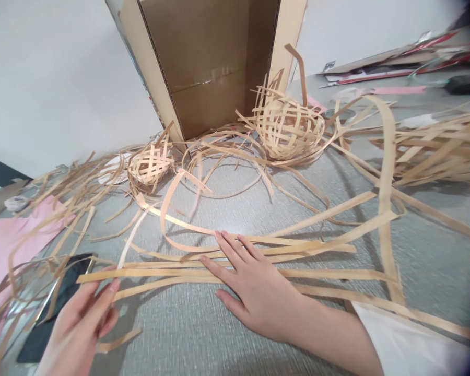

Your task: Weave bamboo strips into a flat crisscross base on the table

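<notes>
Several long tan weaving strips lie side by side across the grey table. My right hand rests palm down over their middle, its fingers spread. At the lower left, my left hand pinches a pale strip between thumb and fingers. That strip stands up from the pinch and crosses the left ends of the flat strips. One curled strip loops just beyond my right fingertips. A short cut piece of strip lies beside my left hand.
An open cardboard box stands at the back. Near it sit a small woven ball and a larger woven basket shape. More woven strips lie at right. Pink paper and a dark phone are at left.
</notes>
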### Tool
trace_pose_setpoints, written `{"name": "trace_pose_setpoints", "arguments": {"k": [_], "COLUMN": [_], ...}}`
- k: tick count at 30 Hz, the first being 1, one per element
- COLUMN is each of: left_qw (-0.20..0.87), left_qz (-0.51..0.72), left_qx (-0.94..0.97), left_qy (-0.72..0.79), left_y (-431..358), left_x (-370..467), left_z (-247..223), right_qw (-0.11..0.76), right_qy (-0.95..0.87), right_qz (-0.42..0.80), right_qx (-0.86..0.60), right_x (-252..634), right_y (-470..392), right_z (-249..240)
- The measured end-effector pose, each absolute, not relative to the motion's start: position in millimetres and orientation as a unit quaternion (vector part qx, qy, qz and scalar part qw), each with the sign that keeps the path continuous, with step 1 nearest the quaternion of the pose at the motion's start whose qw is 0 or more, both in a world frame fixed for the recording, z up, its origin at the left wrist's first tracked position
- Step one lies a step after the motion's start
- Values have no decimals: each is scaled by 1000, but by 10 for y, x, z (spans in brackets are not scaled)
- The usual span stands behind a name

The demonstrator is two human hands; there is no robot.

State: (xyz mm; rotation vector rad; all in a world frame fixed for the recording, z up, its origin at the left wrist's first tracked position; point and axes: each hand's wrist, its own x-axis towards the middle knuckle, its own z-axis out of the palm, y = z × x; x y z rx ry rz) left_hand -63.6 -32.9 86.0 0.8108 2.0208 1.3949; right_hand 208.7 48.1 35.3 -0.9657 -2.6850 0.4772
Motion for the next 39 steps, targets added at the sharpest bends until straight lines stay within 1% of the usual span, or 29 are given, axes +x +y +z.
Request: {"name": "trace_pose_setpoints", "arguments": {"k": [3, 8, 12, 14, 17, 19, 21, 27, 31, 39], "left_qw": [289, 223, 194, 208, 278, 318, 333, 337, 331, 321], "left_qz": [488, 468, 443, 468, 529, 548, 562, 588, 588, 593], "left_qx": [306, 302, 318, 326, 313, 300, 297, 317, 312, 335], "left_qy": [764, 800, 815, 794, 738, 713, 697, 664, 669, 658], "left_y": [-294, -163, -103, -89, -68, -58, -56, -68, -64, -79], "left_x": [-519, -367, -424, -458, -445, -403, -360, -292, -274, -312], "left_z": [884, 933, 847, 767, 670, 642, 639, 710, 748, 712], "right_qw": [120, 114, 112, 114, 117, 117, 117, 115, 110, 108], "right_qy": [-920, -917, -918, -917, -917, -918, -918, -919, -920, -917], "right_qz": [174, 190, 193, 191, 189, 189, 189, 182, 176, 189], "right_qx": [-330, -330, -329, -331, -331, -329, -328, -331, -333, -335], "right_x": [2089, 2089, 2085, 2085, 2087, 2088, 2089, 2086, 2082, 2077], "right_y": [484, 496, 496, 494, 493, 494, 494, 496, 495, 502], "right_z": [364, 371, 367, 364, 364, 365, 366, 368, 380, 396]}}
